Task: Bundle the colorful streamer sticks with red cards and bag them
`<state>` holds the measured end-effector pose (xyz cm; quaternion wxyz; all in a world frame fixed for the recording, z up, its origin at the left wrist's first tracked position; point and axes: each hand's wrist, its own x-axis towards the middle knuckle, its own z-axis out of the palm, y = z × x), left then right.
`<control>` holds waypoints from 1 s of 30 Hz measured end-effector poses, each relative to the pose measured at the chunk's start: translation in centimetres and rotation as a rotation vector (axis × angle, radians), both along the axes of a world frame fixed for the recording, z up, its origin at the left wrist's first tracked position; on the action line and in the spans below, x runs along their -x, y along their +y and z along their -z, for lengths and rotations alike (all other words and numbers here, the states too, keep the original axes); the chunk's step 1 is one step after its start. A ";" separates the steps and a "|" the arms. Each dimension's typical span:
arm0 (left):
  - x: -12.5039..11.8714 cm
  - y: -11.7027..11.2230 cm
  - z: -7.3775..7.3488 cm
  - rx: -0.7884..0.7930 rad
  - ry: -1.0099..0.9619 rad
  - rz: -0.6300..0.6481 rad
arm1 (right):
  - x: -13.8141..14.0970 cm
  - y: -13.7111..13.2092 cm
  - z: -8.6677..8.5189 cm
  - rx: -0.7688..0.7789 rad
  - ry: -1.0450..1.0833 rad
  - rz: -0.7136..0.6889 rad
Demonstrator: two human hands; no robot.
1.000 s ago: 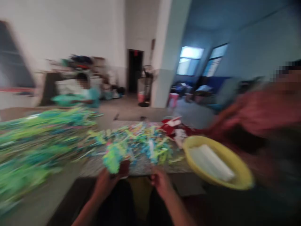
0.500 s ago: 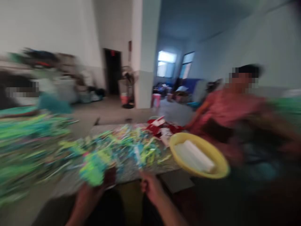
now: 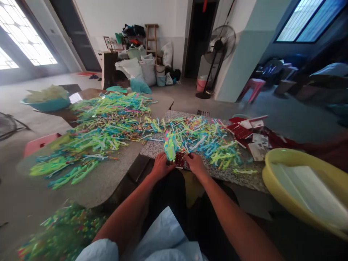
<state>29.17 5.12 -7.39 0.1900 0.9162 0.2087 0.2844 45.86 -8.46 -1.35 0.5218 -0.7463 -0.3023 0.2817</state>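
Both hands meet at the near edge of a speckled stone table (image 3: 217, 173). My left hand (image 3: 161, 166) is closed on a bunch of neon green and yellow strips (image 3: 170, 144) that stands up from its fingers. My right hand (image 3: 195, 163) is closed too, its fingers pinching a small dark red block (image 3: 179, 158) held between the two hands. Just beyond them lies a loose heap of green, blue, yellow and pink strips (image 3: 206, 137).
A larger pile of strips (image 3: 103, 127) covers a brown table (image 3: 89, 181) at left. A yellow basin (image 3: 274, 181) with white sheets sits at right. Red and white cards (image 3: 246, 130) lie behind. A teal basin (image 3: 47, 103), a fan (image 3: 217, 54) and a seated person (image 3: 127, 85) are farther off.
The view has swung left and down and sharpened. My hands have come together on the red block. The person in red at right is almost out of view.
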 end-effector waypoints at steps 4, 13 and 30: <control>0.2 0.0 0.1 -0.022 0.019 -0.014 | 0.2 2.0 0.7 0.076 -0.199 -0.037; 0.1 -0.3 0.1 -0.017 0.015 -0.029 | 0.1 2.8 1.7 0.144 -0.401 -0.068; 0.1 -0.2 0.4 -0.061 -0.023 -0.032 | 0.7 3.3 2.2 0.208 -0.409 -0.045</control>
